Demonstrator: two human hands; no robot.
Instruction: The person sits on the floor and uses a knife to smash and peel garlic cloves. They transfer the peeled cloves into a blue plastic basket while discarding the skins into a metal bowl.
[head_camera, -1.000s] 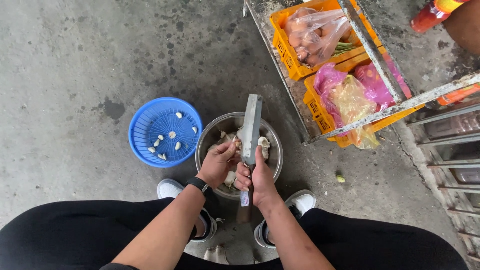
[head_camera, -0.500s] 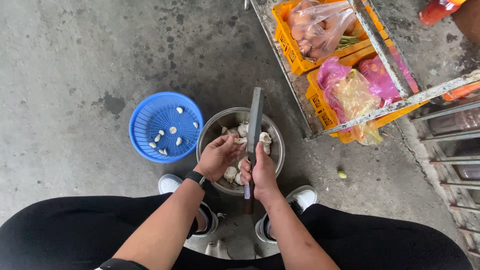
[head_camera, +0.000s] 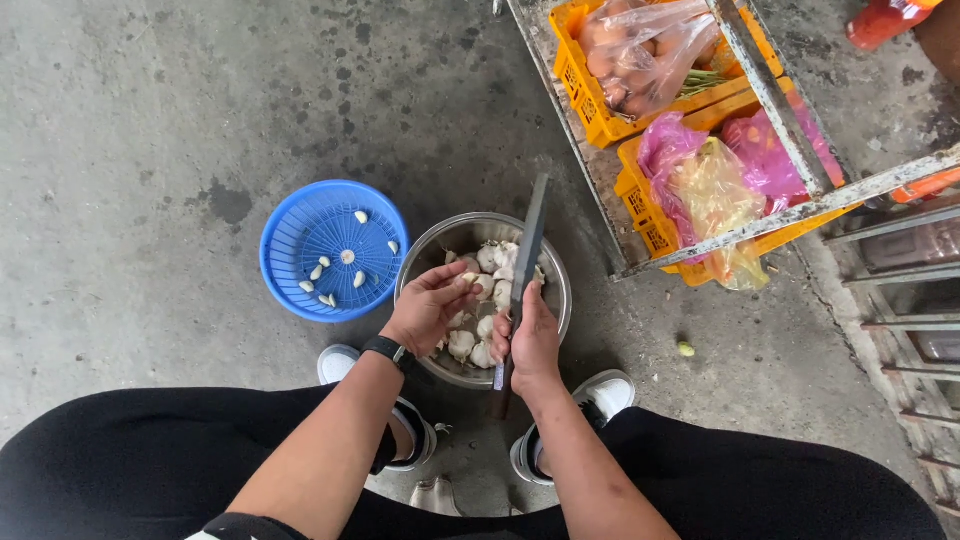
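- Our right hand (head_camera: 532, 340) is clenched around the cleaver (head_camera: 527, 262), whose blade runs away from us over the bowl (head_camera: 556, 300).
- Our left hand (head_camera: 428, 308) pinches a garlic clove (head_camera: 468, 280), just left of the blade.
- Peeled cloves lie in the blue basket (head_camera: 290, 235), further left on the floor.

Person: both forearms bare. Left hand (head_camera: 428, 312) has a black band watch (head_camera: 388, 350) at the wrist. Right hand (head_camera: 532, 345) is bare. Black trousers (head_camera: 130, 460) cover both legs. White shoes (head_camera: 610, 392) with dark trim.
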